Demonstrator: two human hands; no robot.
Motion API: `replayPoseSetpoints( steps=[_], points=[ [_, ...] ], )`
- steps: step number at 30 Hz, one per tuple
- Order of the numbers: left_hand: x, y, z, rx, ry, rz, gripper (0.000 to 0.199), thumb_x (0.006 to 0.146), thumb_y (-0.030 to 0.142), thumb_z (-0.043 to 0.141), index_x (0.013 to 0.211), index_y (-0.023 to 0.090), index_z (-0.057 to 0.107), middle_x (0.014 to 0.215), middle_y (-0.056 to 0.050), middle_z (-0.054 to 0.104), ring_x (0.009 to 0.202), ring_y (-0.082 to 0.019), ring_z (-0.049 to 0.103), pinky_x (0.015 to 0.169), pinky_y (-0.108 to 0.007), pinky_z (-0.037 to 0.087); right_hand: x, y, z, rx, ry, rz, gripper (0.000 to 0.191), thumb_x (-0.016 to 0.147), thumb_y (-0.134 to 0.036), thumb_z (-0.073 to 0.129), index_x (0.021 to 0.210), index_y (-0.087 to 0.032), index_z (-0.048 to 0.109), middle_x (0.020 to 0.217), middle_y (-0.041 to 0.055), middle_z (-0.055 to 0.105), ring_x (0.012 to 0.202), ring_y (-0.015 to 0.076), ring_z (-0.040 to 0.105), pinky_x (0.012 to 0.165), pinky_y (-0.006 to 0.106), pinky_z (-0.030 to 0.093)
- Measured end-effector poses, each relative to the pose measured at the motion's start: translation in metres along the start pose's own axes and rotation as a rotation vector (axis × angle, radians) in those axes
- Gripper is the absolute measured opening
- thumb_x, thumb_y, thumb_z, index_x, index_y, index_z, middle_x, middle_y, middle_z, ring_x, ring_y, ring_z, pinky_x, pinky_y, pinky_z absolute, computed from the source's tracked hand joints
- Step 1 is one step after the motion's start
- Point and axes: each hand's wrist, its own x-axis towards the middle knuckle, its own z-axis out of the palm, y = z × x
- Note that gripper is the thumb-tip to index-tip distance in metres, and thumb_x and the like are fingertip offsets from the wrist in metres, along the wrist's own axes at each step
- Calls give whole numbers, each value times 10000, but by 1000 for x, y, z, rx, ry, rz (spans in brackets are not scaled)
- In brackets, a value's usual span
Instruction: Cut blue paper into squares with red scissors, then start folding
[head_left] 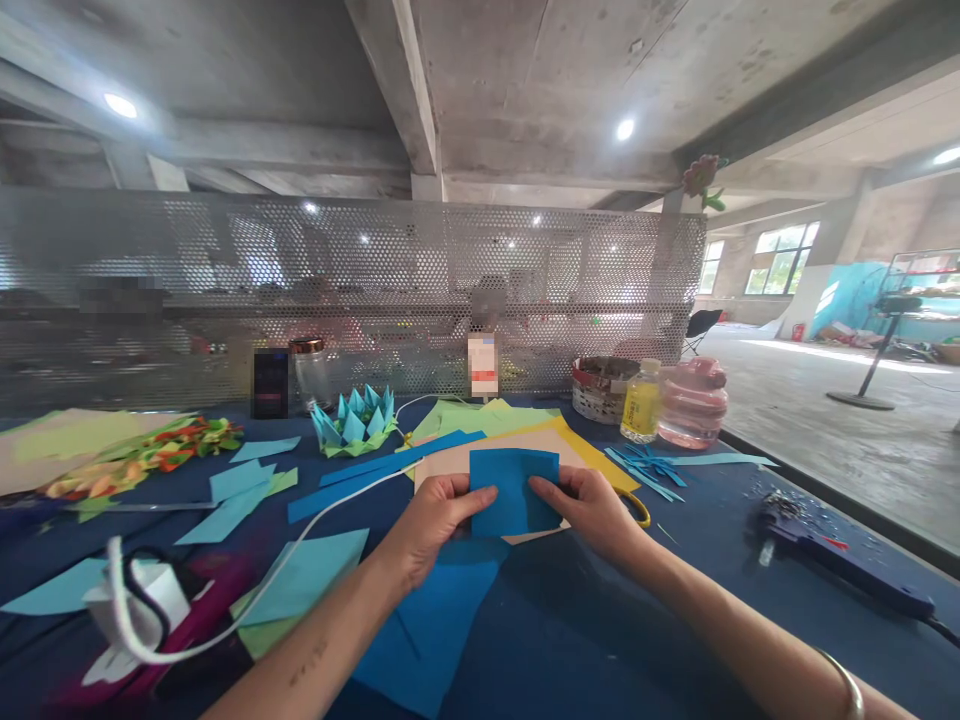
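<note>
Between my two hands I hold up a blue sheet of paper, roughly square. My left hand pinches its left edge, thumb on the near face. My right hand grips the right edge the same way; the fingers behind the paper are hidden. Below lies a larger blue sheet on the dark blue tabletop. Beyond my hands, pink, yellow and green sheets are stacked, with a yellow handle loop showing near my right hand. Dark blue strips rest to the left.
A folded light-blue paper piece, a basket, a yellow bottle and a pink jug line the back before a perforated screen. A glue gun lies right. A white cable crosses the left side.
</note>
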Motion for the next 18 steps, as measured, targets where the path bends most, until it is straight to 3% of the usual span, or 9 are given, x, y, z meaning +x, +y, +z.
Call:
replayPoseSetpoints(
  steps=[7, 13, 18],
  points=[
    [-2, -5, 0, -6, -59, -86, 335, 594, 374, 815, 801, 122, 737, 708, -86, 732, 608, -179, 659, 609, -283, 538, -1, 1, 2, 37, -75, -20, 438, 791, -578, 550, 785, -158, 674, 727, 10, 637, 635, 156, 559, 577, 247, 461],
    [-4, -5, 1, 40, -99, -54, 331, 603, 379, 811, 839, 157, 746, 713, -63, 737, 655, -193, 670, 639, -287, 545, -3, -1, 3, 0, -103, -3, 450, 789, -583, 545, 675, -153, 611, 638, 0, 568, 566, 122, 480, 498, 217, 410],
    [-5, -2, 3, 114, -87, 9, 289, 580, 428, 809, 663, 163, 730, 640, -42, 720, 555, -166, 635, 559, -260, 528, -4, -4, 4, -6, -114, 20, 428, 796, -566, 540, 688, -157, 603, 626, -2, 558, 558, 122, 470, 485, 219, 387]
  ],
)
